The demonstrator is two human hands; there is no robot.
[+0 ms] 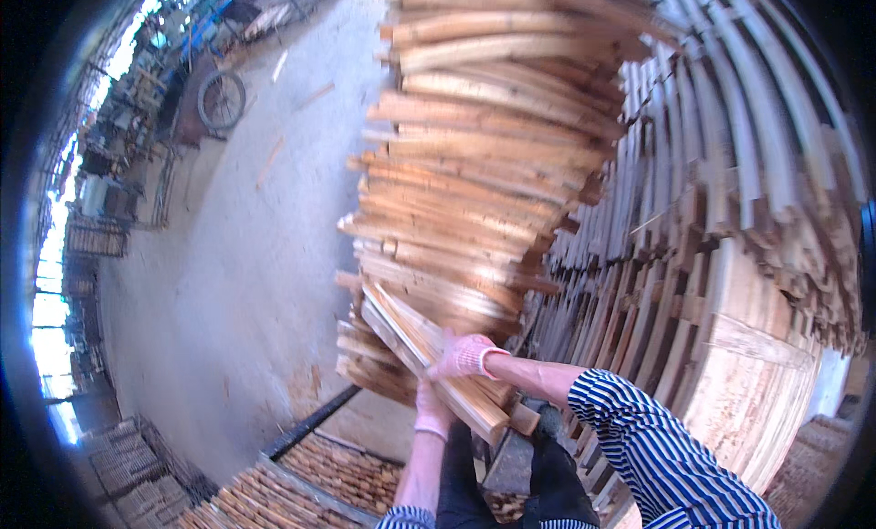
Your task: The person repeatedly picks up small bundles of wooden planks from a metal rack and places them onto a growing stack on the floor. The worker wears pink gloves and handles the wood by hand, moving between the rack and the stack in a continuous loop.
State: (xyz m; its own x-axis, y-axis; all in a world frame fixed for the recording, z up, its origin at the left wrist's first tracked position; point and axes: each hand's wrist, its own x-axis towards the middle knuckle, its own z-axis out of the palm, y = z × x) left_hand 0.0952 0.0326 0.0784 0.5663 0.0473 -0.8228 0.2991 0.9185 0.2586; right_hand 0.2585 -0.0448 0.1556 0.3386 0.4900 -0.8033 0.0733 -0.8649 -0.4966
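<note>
A few wooden boards (412, 333) lie slanted across the near end of a long stack of wooden strips (484, 155). My right hand (464, 356), in a pale pink glove, grips the boards from above near their middle. Lower down, my left hand (432, 409), gloved alike, is closed around their left edge. Its fingertips are partly hidden by the wood. The boards' near ends (493, 426) stick out toward my legs.
Tall piles of long grey-brown boards (757, 155) rise at the right, beside a broad pale wooden panel (744, 374). A dark metal frame bar (310, 424) and more stacked strips (265, 497) are at the lower left. A wheel (222, 99) stands across the concrete floor (219, 255).
</note>
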